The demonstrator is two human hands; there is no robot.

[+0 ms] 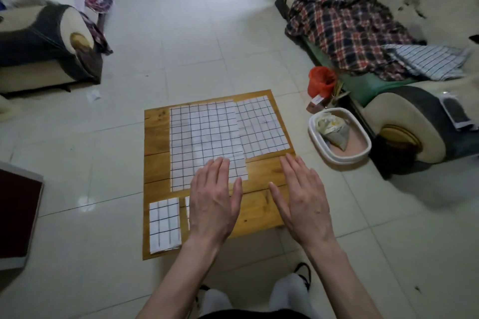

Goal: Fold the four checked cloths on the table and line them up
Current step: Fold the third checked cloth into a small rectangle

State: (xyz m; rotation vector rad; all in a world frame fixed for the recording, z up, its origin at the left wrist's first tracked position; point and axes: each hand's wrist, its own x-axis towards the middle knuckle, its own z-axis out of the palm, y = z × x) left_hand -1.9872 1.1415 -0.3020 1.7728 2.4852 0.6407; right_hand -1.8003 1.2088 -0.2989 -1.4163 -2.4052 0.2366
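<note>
Wooden tabletop (155, 163) carrying 4 checked cloths. 2 lie spread flat: a large unfolded cloth (204, 137) at centre, overlapping a second unfolded cloth (264, 127) at the far right. 1 folded cloth (164, 224) sits at the near left corner; beside it the edge of another (187, 211) shows, mostly hidden under the left hand (213, 203). Left hand and right hand (303, 198) hover flat, fingers straight, each grip empty. The cloths look thin, light and limp; pinching 2 near corners probably suits folding.
</note>
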